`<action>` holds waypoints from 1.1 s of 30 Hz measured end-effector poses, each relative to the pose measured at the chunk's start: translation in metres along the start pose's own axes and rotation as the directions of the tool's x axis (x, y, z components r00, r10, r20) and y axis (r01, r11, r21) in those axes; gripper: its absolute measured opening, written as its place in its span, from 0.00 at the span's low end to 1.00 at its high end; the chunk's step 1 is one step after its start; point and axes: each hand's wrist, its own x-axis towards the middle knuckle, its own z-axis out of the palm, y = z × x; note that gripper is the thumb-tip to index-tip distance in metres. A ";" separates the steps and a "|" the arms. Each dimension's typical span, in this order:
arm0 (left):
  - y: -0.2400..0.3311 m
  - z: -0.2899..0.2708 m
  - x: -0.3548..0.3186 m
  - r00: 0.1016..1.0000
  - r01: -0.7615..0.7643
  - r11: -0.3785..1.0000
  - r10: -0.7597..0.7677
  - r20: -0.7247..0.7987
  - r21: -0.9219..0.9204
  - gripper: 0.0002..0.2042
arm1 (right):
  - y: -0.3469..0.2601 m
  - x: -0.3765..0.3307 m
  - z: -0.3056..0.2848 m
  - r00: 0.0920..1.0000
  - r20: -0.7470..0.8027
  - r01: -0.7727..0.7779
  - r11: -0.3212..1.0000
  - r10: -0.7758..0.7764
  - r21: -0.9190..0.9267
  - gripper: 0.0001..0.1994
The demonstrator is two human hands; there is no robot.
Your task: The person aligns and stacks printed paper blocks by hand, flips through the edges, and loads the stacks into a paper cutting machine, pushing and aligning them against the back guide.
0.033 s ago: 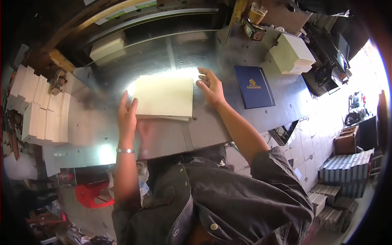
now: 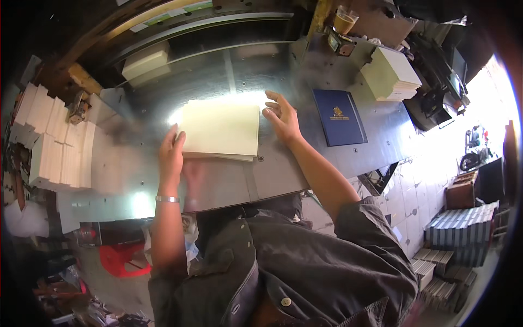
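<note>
A thin stack of cream paper sheets (image 2: pixel 220 129) lies flat on the metal tabletop in front of me, its lower edges slightly uneven. At its left edge is my left hand (image 2: pixel 171 155), upright with thumb and fingers apart; whether it touches the sheets is hard to make out. My right hand (image 2: pixel 283 120) hovers just off the right edge, fingers spread and a little curved, holding nothing. To the right of that hand rests a dark blue folder or cover (image 2: pixel 339 122) with a gold emblem.
Tall piles of cream paper blocks (image 2: pixel 62 158) stand at the table's left end. Another paper stack (image 2: pixel 389 73) sits at the far right, near a glass of brown drink (image 2: pixel 344 23). A pale block (image 2: pixel 146 61) lies at the back. Striped bundles (image 2: pixel 460 226) are on the floor.
My left hand's fingers are slightly lower and more bent beside the stack's left edge. My right hand and the sheets look the same.
</note>
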 end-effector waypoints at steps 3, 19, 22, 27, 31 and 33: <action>-0.013 -0.013 0.009 0.991 -0.040 0.999 0.036 0.131 0.028 0.29 | -0.007 -0.008 0.011 0.996 0.047 -0.080 0.983 0.073 0.166 0.37; -0.024 -0.056 -0.175 0.891 -0.165 0.780 0.380 -0.247 0.604 0.38 | -0.058 0.003 0.053 0.790 0.592 -0.340 0.918 0.161 0.204 0.49; -0.042 -0.065 -0.208 0.788 0.060 0.951 0.142 -0.600 0.303 0.35 | -0.058 -0.002 0.079 0.700 0.706 -0.306 0.938 0.108 0.160 0.48; -0.036 -0.087 -0.235 0.856 0.274 0.855 -0.426 -0.294 -0.440 0.27 | -0.070 -0.022 0.128 0.476 0.879 -0.317 0.928 -0.022 0.194 0.49; -0.034 -0.095 -0.241 0.892 0.314 0.879 -0.403 -0.205 -0.359 0.22 | -0.080 -0.043 0.142 0.443 0.896 -0.312 0.931 -0.035 0.191 0.50; -0.035 -0.096 -0.245 0.882 0.303 0.930 -0.357 -0.308 -0.208 0.22 | -0.077 -0.051 0.138 0.508 0.861 -0.342 0.909 -0.036 0.240 0.50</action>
